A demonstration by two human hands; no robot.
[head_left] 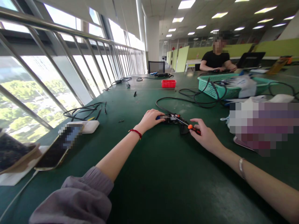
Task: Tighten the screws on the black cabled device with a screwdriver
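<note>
My left hand rests on the green table with its fingers closed on the end of a small black device that has a cable running from it. My right hand grips a screwdriver with an orange and black handle. The screwdriver's thin shaft slants up and left, and its tip meets the top of the device. A red cord circles my left wrist and a bracelet my right.
A phone and a white power bank lie at the left with black cables. A red tray and a teal basket stand farther back. A person in black sits at the far end. Railing and windows line the left.
</note>
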